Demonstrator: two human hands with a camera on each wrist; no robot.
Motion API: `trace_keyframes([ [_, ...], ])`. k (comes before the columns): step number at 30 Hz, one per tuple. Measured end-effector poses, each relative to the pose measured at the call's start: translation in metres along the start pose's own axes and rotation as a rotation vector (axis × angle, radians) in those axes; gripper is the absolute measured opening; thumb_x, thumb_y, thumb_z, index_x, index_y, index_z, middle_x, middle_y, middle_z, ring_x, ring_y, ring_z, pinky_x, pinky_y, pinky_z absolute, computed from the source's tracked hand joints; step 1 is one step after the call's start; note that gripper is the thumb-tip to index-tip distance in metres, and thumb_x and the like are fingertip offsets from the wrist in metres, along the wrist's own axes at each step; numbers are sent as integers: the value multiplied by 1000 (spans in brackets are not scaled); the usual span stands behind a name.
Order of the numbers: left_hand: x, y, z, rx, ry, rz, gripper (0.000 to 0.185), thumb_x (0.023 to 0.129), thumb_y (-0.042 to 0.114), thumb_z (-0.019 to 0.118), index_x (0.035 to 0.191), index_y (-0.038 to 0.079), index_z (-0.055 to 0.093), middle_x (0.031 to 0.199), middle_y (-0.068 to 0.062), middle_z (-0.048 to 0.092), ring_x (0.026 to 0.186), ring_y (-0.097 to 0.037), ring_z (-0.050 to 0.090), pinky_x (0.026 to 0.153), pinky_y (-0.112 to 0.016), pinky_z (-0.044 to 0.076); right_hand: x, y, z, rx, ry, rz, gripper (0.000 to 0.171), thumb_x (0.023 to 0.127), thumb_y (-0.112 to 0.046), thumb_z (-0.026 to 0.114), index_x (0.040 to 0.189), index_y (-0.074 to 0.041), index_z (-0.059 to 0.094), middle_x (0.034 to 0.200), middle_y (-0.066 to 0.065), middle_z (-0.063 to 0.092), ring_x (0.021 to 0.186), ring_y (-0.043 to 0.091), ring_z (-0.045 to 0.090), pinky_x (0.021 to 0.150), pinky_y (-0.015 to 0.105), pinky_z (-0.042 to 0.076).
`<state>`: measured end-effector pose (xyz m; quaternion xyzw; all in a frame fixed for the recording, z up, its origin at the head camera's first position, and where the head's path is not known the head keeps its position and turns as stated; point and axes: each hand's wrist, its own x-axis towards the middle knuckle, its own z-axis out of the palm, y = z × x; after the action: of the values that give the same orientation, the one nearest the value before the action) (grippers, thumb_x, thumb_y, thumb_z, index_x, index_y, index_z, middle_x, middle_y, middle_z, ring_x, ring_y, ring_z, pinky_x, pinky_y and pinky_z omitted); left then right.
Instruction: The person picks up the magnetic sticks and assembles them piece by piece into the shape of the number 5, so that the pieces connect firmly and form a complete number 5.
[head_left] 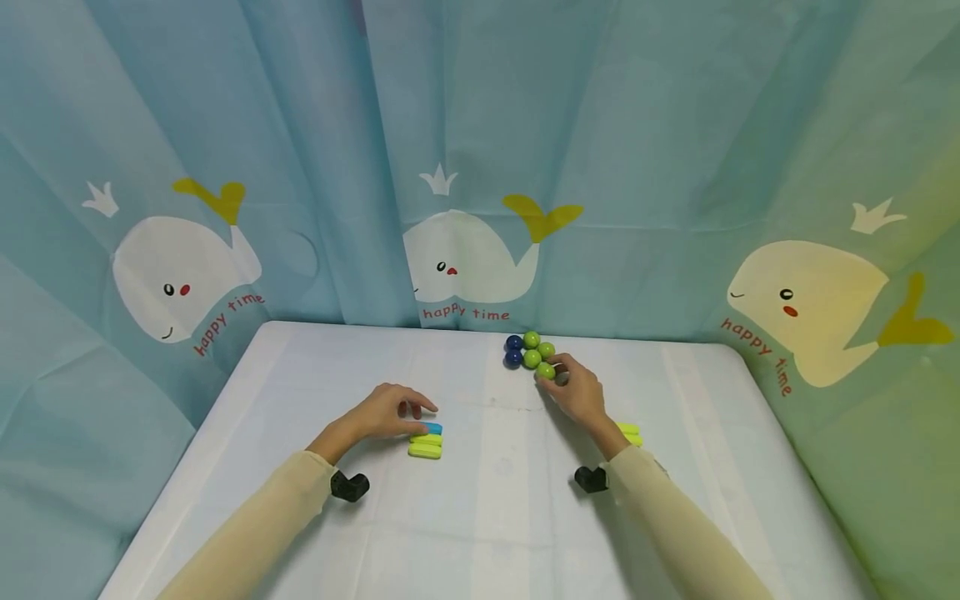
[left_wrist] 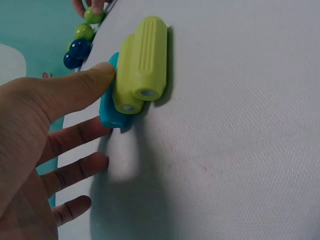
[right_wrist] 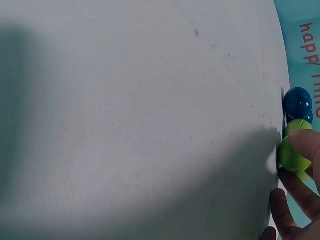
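Note:
My left hand rests its thumb against a short blue toy rod, its fingers spread loosely beyond it. Two ribbed yellow-green rods lie side by side against the blue one, grey spots showing at their ends in the left wrist view. At the table's far edge, my right hand pinches a shiny green ball between thumb and fingers. That ball is partly covered by the thumb in the right wrist view. Beside it sit more green balls and two dark blue balls.
More yellow-green rods lie partly hidden behind the right forearm. Everything stands on a white table with rounded far corners. A blue-green curtain with printed whales hangs along the back and sides. Black wrist cameras stick out from both sleeves.

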<state>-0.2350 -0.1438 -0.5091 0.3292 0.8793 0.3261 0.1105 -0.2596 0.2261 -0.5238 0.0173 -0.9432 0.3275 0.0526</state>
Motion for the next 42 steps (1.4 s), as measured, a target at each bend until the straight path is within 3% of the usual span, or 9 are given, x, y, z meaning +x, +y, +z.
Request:
trace_keyframes([
  [12,6,-4,1,7,3,-8,26,86,22,76,111,16,74,87,9,66,77,-14,55,70,-27,46,-4,0,-9,36,-44,8,42,88,-22,73,126,-9,59,121,14,65,94,28,63,80,44,48],
  [32,3,-1,2,16,-33,-21,12,84,17,77,96,19,75,86,7,64,76,-19,55,67,-28,45,-3,1,-9,41,-77,-5,41,88,-20,73,125,-8,61,121,13,65,90,25,63,76,41,50],
  [42,7,0,5,8,-16,-25,11,84,16,77,94,17,75,84,7,64,75,-17,54,67,-28,45,-6,1,-17,49,-146,-36,37,87,-17,73,122,-8,63,121,11,65,88,23,62,75,36,50],
])
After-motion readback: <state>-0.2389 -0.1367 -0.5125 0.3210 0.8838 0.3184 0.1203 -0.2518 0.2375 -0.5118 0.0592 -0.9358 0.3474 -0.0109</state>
